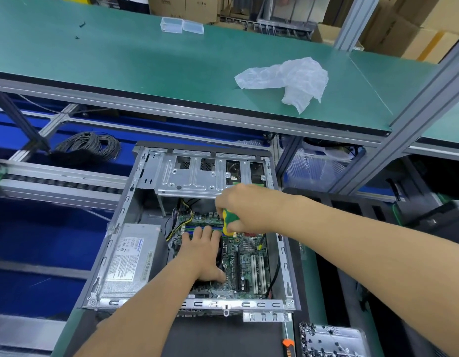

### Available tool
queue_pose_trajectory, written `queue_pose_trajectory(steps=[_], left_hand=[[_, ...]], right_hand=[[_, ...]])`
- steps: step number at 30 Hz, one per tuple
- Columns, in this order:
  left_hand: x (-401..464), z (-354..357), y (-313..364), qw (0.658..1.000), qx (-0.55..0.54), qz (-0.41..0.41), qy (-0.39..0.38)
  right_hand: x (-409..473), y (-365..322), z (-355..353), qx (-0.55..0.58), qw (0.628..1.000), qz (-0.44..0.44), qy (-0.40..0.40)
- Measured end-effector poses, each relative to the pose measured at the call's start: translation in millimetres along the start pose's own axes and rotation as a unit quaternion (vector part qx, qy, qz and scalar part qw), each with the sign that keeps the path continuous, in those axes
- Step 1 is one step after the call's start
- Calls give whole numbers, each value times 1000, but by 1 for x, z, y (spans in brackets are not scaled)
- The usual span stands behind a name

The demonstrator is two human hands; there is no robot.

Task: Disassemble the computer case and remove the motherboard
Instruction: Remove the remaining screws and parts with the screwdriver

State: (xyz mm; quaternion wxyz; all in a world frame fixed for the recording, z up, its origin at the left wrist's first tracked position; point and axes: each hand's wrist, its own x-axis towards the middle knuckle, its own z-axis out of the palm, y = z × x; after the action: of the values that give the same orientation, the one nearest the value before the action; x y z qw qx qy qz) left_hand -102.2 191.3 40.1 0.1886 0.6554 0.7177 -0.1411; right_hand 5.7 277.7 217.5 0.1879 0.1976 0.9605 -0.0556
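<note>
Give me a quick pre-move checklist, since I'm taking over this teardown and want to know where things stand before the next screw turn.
1. Side panel off, inside of the computer case exposed: ok.
2. Right hand grips the green and yellow screwdriver, held upright over the motherboard: ok.
3. Tip seated in a screw: cannot tell, the hand hides it.
4. Left hand rests flat on the board, steadying it: ok.
5. Cables clear of the board: not ok, the yellow and black wires still run to it.
6. Power supply out of the way: not ok, it still sits in the case.
</note>
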Motion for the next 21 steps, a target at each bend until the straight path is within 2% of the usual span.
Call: queue_pose_trajectory(steps=[4,6,9,12,14,17,19,21], left_hand=[[0,-1,0,1000,-7,2,-8],[0,-1,0,1000,-3,2,-8],[0,-1,1,1000,3,2,-6],[-1,-2,0,1000,-5,1,-5],[-1,-3,1,1000,-3,1,-7],[-1,-3,1,1000,-3,-1,-11],[-2,-4,1,1000,-1,1,-12],[-2,-5,1,1000,2,3,-11]], right_hand=[[0,-2,3,39,991,127,9],[1,-5,1,-1,994,111,-10],[3,-7,-3,-88,995,29,-29],[4,0,-5,-100,993,-13,-58],[1,5,-5,-42,997,15,-65],[-3,4,-1,30,992,116,-31],[-2,0,2,-17,993,113,-23],[1,-4,3,-112,993,44,-10]])
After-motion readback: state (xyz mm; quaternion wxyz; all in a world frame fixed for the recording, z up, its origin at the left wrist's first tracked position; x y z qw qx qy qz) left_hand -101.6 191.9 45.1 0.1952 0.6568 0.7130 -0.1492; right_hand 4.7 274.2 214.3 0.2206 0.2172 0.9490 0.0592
